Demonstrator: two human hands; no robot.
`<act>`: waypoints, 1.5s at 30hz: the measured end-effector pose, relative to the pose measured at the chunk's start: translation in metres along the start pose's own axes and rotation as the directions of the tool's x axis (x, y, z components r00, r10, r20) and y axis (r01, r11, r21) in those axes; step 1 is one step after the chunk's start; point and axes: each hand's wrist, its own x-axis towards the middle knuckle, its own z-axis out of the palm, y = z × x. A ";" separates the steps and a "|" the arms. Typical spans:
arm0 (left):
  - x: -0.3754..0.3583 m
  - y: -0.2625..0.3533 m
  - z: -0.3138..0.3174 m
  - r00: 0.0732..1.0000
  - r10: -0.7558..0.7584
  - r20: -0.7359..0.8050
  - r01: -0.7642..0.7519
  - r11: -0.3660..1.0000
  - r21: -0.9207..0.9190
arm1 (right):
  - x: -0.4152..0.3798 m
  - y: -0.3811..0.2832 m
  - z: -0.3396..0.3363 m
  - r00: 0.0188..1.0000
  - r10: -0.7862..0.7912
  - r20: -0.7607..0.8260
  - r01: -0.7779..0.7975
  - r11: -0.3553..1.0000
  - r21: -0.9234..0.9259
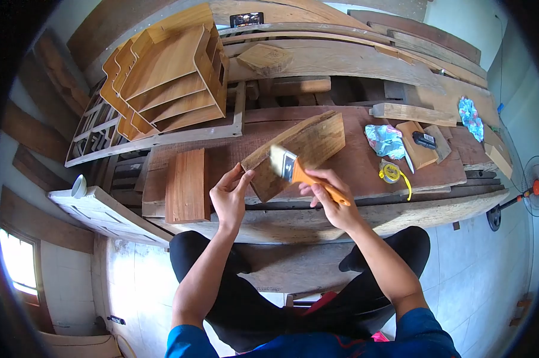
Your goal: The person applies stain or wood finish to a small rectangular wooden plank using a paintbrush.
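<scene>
My left hand (229, 194) pinches the near left corner of a rough wooden board (320, 140), which is tilted up over the reddish-brown bench top. In my right hand (335, 200) is a paintbrush (302, 173) with an orange handle and pale bristles. The bristles overlap the face of the board in this view, near its left half. Left of my left hand, a smooth reddish wooden block (187, 186) lies on the bench top (233, 134).
A wooden shelf organizer (168, 74) stands at the back left. To the right lie a yellow tape measure (390, 173), a crumpled blue cloth (384, 141), a small black object (424, 140) and a wood strip (414, 113). A fan (532, 188) stands far right.
</scene>
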 end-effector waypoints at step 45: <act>-0.005 0.012 -0.001 0.992 0.074 0.106 -0.076 0.997 0.018 | 0.017 -0.024 -0.024 0.925 -0.351 0.145 0.373 0.766 -0.523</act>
